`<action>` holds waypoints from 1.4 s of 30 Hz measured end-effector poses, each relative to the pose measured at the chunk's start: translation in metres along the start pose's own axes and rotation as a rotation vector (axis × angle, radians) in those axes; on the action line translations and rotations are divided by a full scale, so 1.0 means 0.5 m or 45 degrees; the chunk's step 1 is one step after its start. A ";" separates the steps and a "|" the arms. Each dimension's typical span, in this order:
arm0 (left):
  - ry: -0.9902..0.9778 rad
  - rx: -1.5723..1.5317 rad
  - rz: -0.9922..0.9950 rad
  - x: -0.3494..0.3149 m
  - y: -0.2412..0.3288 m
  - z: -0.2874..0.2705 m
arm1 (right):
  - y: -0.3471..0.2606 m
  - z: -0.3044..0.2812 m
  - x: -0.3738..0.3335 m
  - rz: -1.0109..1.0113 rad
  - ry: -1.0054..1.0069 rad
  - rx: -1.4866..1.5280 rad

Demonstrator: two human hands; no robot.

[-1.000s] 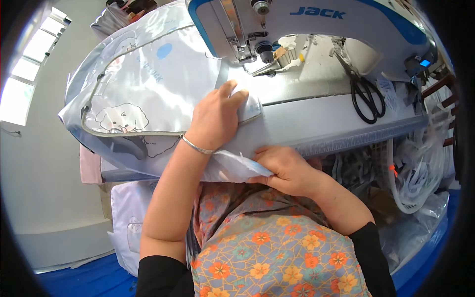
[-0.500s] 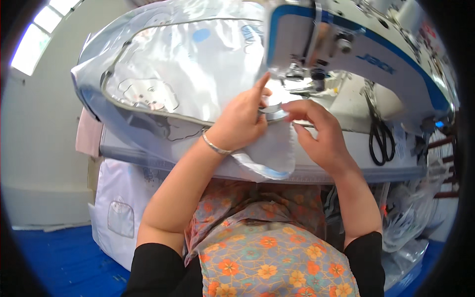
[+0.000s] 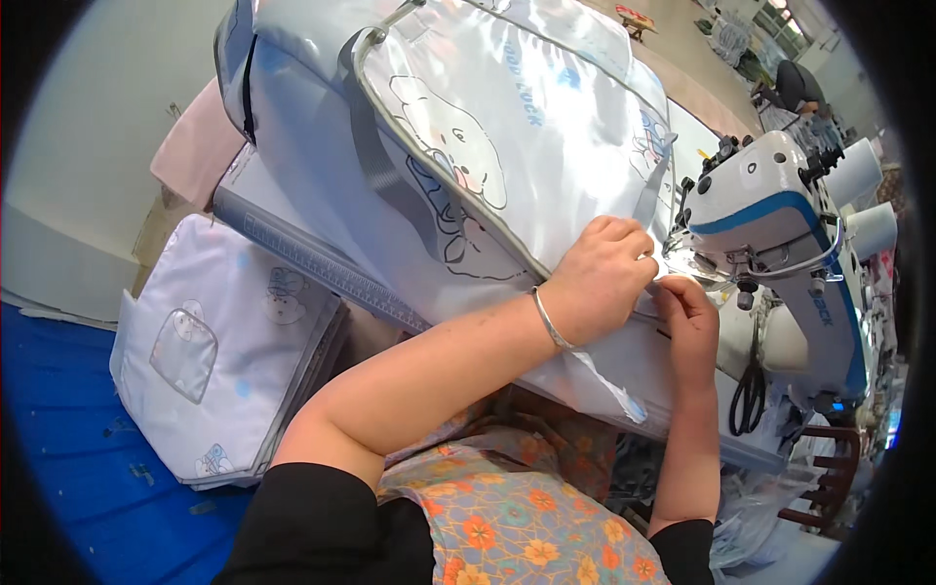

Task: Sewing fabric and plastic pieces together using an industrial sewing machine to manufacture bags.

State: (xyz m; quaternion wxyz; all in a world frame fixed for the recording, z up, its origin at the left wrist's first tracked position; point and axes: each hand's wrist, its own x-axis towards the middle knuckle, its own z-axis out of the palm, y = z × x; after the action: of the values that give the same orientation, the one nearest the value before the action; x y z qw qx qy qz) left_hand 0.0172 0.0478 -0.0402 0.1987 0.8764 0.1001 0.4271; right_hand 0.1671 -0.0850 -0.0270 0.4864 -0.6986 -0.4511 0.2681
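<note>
A large pale, glossy bag with cartoon dog prints and grey piping lies across the sewing table. One grey webbing strap loops over its near side; another grey strap runs down its right edge to my left hand. That hand is closed round the strap, beside the piped edge. Close against it, my right hand is pinched, and what its fingertips hold is hidden. Both hands are just left of the white and blue sewing machine, whose lamp lights the fingertips.
Black-handled scissors lie right of my right hand. A ruler strip lines the table's front edge. Below left, a stack of printed fabric panels stands above the blue floor. Thread cones stand behind the machine.
The view has turned, and bag and machine appear swung round. My hands have drawn together at the strap. The left index finger, stretched before, is now curled; the right fingers have closed.
</note>
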 end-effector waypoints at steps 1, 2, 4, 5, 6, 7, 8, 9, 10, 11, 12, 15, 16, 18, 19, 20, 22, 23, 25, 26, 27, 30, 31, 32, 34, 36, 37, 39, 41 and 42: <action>0.046 0.012 0.028 0.003 0.000 0.001 | 0.001 -0.002 0.001 0.002 -0.001 -0.006; 0.048 0.007 0.027 0.004 0.003 0.003 | 0.002 -0.004 0.002 0.064 0.019 0.112; 0.125 0.053 -0.001 0.004 0.015 0.006 | 0.004 -0.013 -0.001 0.128 0.043 0.230; 0.125 0.049 0.000 0.004 0.014 0.005 | 0.004 -0.022 -0.005 0.062 -0.054 0.266; 0.053 0.073 -0.003 0.004 0.013 0.003 | 0.001 -0.027 -0.009 -0.005 -0.152 0.302; -0.020 0.098 -0.006 0.003 0.011 0.003 | -0.003 -0.027 -0.008 -0.003 -0.149 0.302; -0.021 0.095 -0.005 0.003 0.009 0.002 | -0.008 -0.023 -0.005 -0.085 -0.214 0.292; -0.137 0.065 0.011 0.003 0.006 0.001 | -0.011 -0.022 -0.004 -0.167 -0.279 0.282; -0.252 0.037 0.027 0.003 0.004 0.000 | -0.007 -0.023 -0.004 -0.167 -0.278 0.283; -0.253 0.037 0.029 0.004 0.002 -0.001 | 0.000 -0.025 -0.004 -0.067 -0.176 0.258; -0.257 0.061 0.031 0.005 0.001 -0.001 | 0.004 -0.027 -0.005 0.033 -0.074 0.232; -0.215 0.063 -0.009 0.004 0.004 -0.005 | -0.022 -0.014 0.008 0.301 0.080 0.251; -0.161 0.040 -0.050 0.004 0.006 -0.007 | -0.011 -0.017 0.007 0.305 0.048 0.296; -0.137 0.047 -0.035 0.002 0.002 -0.005 | -0.010 -0.015 0.004 0.083 0.019 0.097; -0.108 0.059 -0.024 0.002 0.000 -0.004 | -0.011 -0.010 0.005 -0.142 -0.019 -0.103; -0.112 0.059 -0.023 0.002 -0.001 -0.002 | -0.035 0.005 0.000 -0.305 -0.014 -0.308; -0.095 -0.042 0.001 0.004 -0.001 0.001 | -0.025 0.003 -0.002 -0.251 0.004 -0.338; -0.100 -0.046 0.004 0.006 -0.001 0.003 | -0.022 0.001 -0.004 -0.199 0.020 -0.370; -0.062 -0.137 0.014 0.011 0.000 0.005 | -0.029 0.011 0.000 -0.220 0.084 -0.298; -0.068 -0.144 0.018 0.012 -0.001 0.002 | -0.031 0.012 0.002 -0.246 0.143 -0.228; -0.161 -0.163 -0.006 0.011 -0.004 -0.003 | -0.025 0.003 0.004 -0.241 0.150 -0.228; 0.022 -0.129 -0.113 0.021 -0.010 0.005 | -0.013 -0.019 0.005 0.006 -0.057 -0.216; 0.304 -0.066 -0.197 0.024 -0.014 0.006 | -0.017 -0.021 0.005 0.003 -0.058 -0.214; 0.257 -0.058 -0.303 0.018 -0.026 0.004 | -0.020 -0.020 0.004 -0.296 -0.148 -0.261; 0.141 -0.362 -0.505 0.022 -0.031 0.007 | -0.034 -0.015 -0.002 -0.557 -0.258 -0.385; -0.051 -0.647 -0.750 0.029 -0.029 0.009 | -0.033 -0.004 -0.004 -0.557 -0.258 -0.355; -0.037 -0.637 -0.757 0.034 -0.027 0.008 | -0.033 0.001 -0.002 -0.551 -0.249 -0.326; -0.180 -1.396 -1.266 0.041 -0.023 0.004 | -0.033 0.011 0.000 -0.625 -0.278 -0.369; -0.046 -1.564 -1.189 0.038 -0.031 0.002 | -0.018 0.015 -0.006 -0.473 -0.225 -0.230; 0.154 -1.687 -1.112 0.038 -0.033 0.002 | -0.019 0.017 -0.004 -0.475 -0.231 -0.230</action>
State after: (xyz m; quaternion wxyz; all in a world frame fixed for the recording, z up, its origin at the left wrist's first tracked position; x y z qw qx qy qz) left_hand 0.0293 0.0691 -0.0346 0.8222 0.4328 0.1703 0.3280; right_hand 0.1555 -0.0820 -0.0219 0.4206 -0.6167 -0.6366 0.1936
